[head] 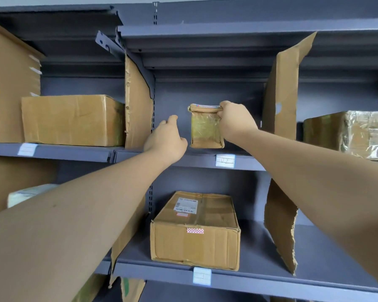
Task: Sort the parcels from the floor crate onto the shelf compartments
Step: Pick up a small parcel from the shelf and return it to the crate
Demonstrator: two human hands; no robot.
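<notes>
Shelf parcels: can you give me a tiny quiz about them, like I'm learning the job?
1. True or false: the right hand holds the small taped parcel by its top edge.
2. What is written on the label just below that parcel? A) 02 B) 07 C) 15
3. Fill in: the long cardboard box lies on the shelf ___ the small taped parcel.
Key: 1 true; 2 A; 3 below.
</notes>
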